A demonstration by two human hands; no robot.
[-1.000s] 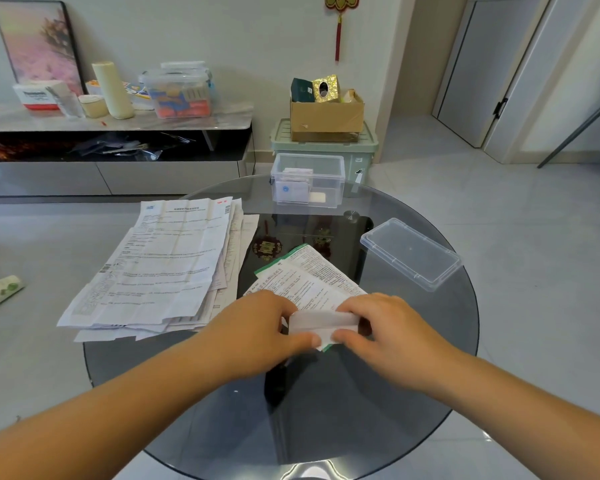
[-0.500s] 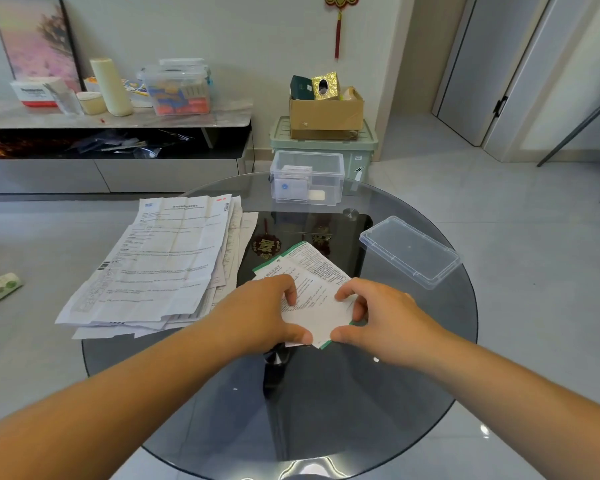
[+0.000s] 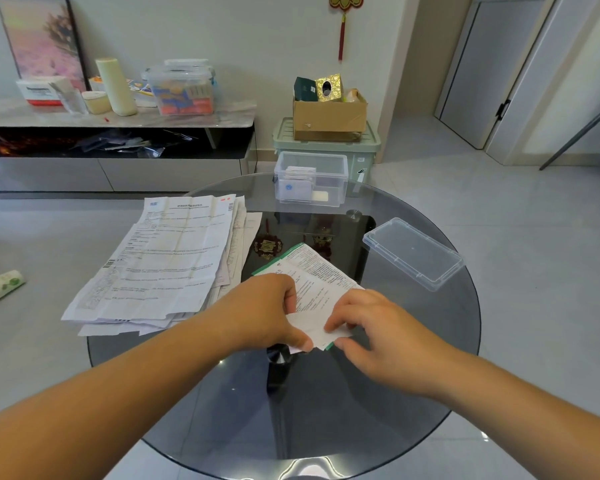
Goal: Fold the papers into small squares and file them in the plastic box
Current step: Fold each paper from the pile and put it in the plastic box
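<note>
White green-edged printed paper (image 3: 317,278) | long axis points away | left hand (image 3: 262,315), right hand (image 3: 374,329): fingers (image 3: 338,321) pinching near end

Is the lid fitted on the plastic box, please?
No, the lid lies on the table, apart from the open plastic box.

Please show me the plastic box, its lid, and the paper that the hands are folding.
plastic box (image 3: 336,184): head view, right part of its clear front wall.
lid (image 3: 413,252): head view, middle of its flat panel.
paper (image 3: 321,276): head view, its printed far half.
</note>
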